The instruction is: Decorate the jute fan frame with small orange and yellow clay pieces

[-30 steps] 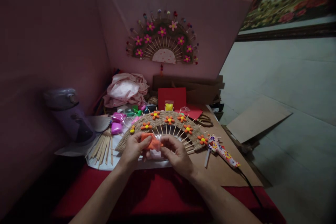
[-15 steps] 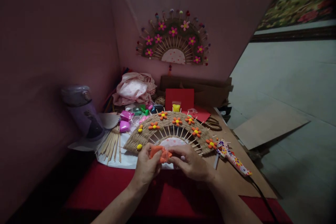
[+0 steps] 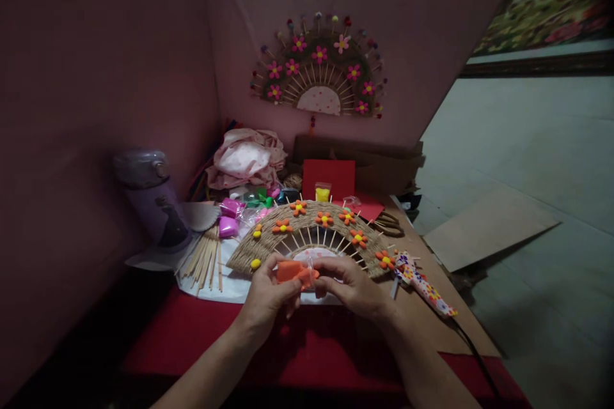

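Note:
My left hand (image 3: 269, 294) and my right hand (image 3: 352, 286) meet over the near edge of the table, and both pinch a lump of orange clay in a clear plastic wrapper (image 3: 295, 270). Just behind them lies a half-round fan of woven jute (image 3: 249, 254) with wooden spokes. Orange clay flowers with yellow centres (image 3: 324, 219) dot its band. A single yellow clay ball (image 3: 255, 264) sits near its left end.
A patterned glue gun (image 3: 422, 282) with a black cord lies to the right. On the left are wooden sticks (image 3: 205, 261), pink clay packets (image 3: 227, 227) and a purple bottle (image 3: 152, 199). A finished fan with pink flowers (image 3: 320, 67) hangs on the pink board. Red cloth (image 3: 201, 339) covers the near table edge.
My view shifted left and slightly down. Both hands drew nearer to me with the orange clay, then kept working it in the wrapper. A yellow ball on the fan's left end came into sight.

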`<move>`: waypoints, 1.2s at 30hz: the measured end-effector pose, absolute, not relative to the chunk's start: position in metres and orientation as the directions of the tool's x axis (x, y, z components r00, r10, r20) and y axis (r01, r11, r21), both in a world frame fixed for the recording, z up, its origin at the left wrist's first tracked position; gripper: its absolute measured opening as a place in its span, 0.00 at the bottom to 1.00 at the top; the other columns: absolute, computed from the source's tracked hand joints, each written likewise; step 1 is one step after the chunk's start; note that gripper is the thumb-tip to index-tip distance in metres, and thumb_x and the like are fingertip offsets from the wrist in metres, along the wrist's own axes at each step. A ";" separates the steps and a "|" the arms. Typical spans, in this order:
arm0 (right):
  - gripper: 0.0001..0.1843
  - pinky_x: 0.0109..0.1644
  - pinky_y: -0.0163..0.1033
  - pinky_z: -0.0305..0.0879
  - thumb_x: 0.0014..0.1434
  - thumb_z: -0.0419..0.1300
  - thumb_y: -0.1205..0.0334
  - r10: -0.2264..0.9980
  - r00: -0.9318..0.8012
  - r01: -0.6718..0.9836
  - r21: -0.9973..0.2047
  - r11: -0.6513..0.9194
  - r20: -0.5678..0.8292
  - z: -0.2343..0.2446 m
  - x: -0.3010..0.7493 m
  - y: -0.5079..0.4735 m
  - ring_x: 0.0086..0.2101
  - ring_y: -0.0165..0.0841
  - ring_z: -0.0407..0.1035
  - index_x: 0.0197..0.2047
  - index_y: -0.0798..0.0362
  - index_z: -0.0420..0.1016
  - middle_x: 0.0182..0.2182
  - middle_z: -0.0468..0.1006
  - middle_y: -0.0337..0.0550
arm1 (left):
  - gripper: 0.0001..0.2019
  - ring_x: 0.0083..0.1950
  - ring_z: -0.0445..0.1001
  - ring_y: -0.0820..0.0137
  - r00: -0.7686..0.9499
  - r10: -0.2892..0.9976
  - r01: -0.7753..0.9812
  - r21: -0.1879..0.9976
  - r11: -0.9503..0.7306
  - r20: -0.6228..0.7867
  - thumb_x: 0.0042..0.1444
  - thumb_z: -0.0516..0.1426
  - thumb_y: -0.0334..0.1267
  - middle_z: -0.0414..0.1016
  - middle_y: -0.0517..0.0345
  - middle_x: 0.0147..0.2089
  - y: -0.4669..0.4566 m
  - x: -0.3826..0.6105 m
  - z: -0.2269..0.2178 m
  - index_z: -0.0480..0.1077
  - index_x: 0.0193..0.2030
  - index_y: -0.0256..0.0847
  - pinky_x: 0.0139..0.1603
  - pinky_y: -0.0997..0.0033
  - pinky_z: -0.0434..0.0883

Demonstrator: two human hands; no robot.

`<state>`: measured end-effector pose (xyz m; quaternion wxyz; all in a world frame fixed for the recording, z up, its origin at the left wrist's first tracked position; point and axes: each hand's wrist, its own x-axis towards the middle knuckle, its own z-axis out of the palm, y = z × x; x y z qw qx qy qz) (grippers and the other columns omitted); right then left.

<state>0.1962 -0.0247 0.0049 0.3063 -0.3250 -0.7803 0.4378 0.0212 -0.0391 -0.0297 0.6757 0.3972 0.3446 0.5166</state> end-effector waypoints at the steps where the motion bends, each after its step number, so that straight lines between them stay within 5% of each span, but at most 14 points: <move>1: 0.07 0.34 0.34 0.65 0.59 0.57 0.64 0.779 -0.594 0.243 -0.877 0.414 0.203 0.004 0.194 -0.025 0.30 0.29 0.67 0.40 0.54 0.75 0.31 0.73 0.40 | 0.16 0.12 0.61 0.79 0.222 0.973 -0.427 0.891 0.155 -0.063 0.44 0.63 0.35 0.68 0.67 0.18 -0.039 0.021 -0.030 0.57 0.32 0.42 0.10 0.83 0.56; 5: 0.13 0.43 0.38 0.65 0.52 0.64 0.64 0.813 -0.525 0.257 -0.864 0.434 0.252 0.001 0.187 -0.028 0.39 0.34 0.68 0.43 0.53 0.74 0.37 0.75 0.43 | 0.13 0.12 0.61 0.77 0.209 0.974 -0.434 0.884 0.174 -0.089 0.43 0.60 0.30 0.68 0.67 0.15 -0.037 0.020 -0.031 0.56 0.29 0.42 0.09 0.83 0.57; 10: 0.12 0.46 0.40 0.65 0.62 0.55 0.58 0.764 -0.596 0.199 -0.876 0.439 0.247 0.003 0.190 -0.025 0.39 0.33 0.68 0.44 0.54 0.75 0.36 0.75 0.43 | 0.11 0.10 0.59 0.77 0.216 0.969 -0.415 0.887 0.202 -0.120 0.43 0.58 0.30 0.66 0.67 0.12 -0.038 0.019 -0.030 0.56 0.26 0.42 0.07 0.83 0.54; 20: 0.10 0.47 0.42 0.65 0.59 0.57 0.66 0.681 -0.519 0.256 -0.666 0.701 0.516 0.001 0.194 -0.025 0.41 0.34 0.65 0.45 0.51 0.74 0.39 0.68 0.45 | 0.14 0.11 0.60 0.79 0.259 0.954 -0.463 0.847 0.260 -0.151 0.42 0.60 0.29 0.71 0.63 0.19 -0.038 0.018 -0.026 0.56 0.28 0.41 0.08 0.84 0.52; 27: 0.16 0.51 0.44 0.64 0.59 0.54 0.72 0.630 -0.541 0.259 -0.603 0.755 0.557 -0.005 0.196 -0.022 0.46 0.35 0.66 0.49 0.50 0.71 0.44 0.72 0.48 | 0.13 0.21 0.70 0.74 0.360 0.930 -0.512 0.815 0.269 -0.081 0.54 0.57 0.45 0.73 0.56 0.28 -0.040 0.019 -0.020 0.62 0.38 0.38 0.15 0.79 0.64; 36: 0.05 0.44 0.41 0.66 0.57 0.59 0.63 0.660 -0.489 0.324 -0.584 0.744 0.570 -0.008 0.182 -0.027 0.39 0.34 0.68 0.39 0.53 0.71 0.36 0.74 0.46 | 0.20 0.09 0.55 0.81 0.190 0.959 -0.328 0.907 0.265 -0.212 0.51 0.55 0.54 0.65 0.62 0.13 -0.038 0.018 -0.024 0.65 0.27 0.36 0.09 0.84 0.46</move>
